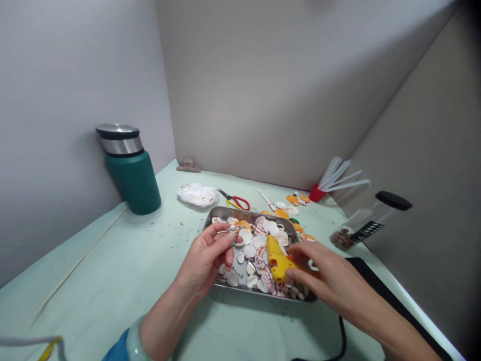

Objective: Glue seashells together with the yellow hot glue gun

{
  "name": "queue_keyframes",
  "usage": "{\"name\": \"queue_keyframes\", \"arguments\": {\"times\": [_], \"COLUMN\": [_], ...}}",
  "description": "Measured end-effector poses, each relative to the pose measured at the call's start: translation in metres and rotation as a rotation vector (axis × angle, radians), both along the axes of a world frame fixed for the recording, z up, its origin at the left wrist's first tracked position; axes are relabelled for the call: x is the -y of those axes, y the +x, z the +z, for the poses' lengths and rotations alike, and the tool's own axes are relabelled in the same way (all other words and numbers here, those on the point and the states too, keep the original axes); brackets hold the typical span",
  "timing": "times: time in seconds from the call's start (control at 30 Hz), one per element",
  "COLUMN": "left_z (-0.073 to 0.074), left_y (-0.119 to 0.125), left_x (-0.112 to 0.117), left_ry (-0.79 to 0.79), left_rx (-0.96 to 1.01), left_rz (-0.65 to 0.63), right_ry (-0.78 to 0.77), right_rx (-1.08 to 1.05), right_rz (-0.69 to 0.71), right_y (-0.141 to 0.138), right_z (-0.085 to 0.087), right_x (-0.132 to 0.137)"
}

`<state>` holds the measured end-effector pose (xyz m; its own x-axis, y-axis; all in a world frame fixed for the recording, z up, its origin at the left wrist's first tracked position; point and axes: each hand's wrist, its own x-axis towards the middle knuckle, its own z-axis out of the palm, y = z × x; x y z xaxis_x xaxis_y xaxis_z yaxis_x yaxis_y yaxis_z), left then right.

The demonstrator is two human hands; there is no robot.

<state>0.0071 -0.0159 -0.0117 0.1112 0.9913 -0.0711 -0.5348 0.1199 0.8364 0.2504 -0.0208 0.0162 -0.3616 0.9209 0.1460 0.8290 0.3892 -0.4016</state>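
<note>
My left hand (206,254) is closed in a pinch over the left side of a metal tray (240,292). Between its fingertips is a small speckled shell (235,230), partly hidden by the fingers. In my right hand (319,265) is a yellow hot glue gun (277,260), held above the tray's right side with its handle mostly covered. Many white, orange and purple-patterned shells (259,241) lie loose in the tray under both hands.
A green bottle (133,175) stands at the left. Behind the tray lie a crumpled white plastic bag (198,194), red-handled scissors (240,202) and a marker (266,199). Glue sticks (334,175) in a red cup (317,193) and a tilted clear jar (361,225) are at the right.
</note>
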Motion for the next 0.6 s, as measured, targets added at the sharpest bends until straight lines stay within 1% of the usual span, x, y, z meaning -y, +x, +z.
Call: {"name": "queue_keyframes", "arguments": {"times": [0.07, 0.17, 0.27, 0.37, 0.43, 0.5, 0.53, 0.6], "left_z": [0.000, 0.000, 0.000, -0.002, -0.002, -0.003, -0.003, -0.002], "left_y": [0.000, 0.000, -0.001, -0.002, -0.002, -0.002, -0.002, -0.002], "left_x": [0.000, -0.001, -0.002, -0.003, -0.003, -0.003, -0.003, -0.003], "left_ry": [-0.011, -0.017, -0.015, -0.018, -0.019, -0.025, -0.026, -0.031], "left_rx": [0.001, 0.011, 0.034, 0.047, 0.051, 0.049, 0.044, 0.023], "left_rz": [-0.005, 0.004, 0.024, 0.023, 0.022, 0.022, 0.019, 0.013], "right_ry": [0.002, 0.052, 0.119, 0.153, 0.159, 0.118, 0.075, -0.045], "right_rx": [0.104, 0.175, 0.204, 0.164, 0.064, -0.116, -0.242, -0.576], "right_rz": [0.013, 0.012, -0.002, 0.022, 0.010, -0.053, -0.102, -0.194], "right_y": [0.008, 0.010, 0.009, 0.015, 0.022, 0.028, 0.030, 0.028], "right_z": [-0.008, -0.019, -0.026, -0.029, -0.025, -0.019, -0.015, -0.009], "right_x": [0.002, 0.006, 0.006, 0.003, -0.001, -0.006, -0.009, -0.013]}}
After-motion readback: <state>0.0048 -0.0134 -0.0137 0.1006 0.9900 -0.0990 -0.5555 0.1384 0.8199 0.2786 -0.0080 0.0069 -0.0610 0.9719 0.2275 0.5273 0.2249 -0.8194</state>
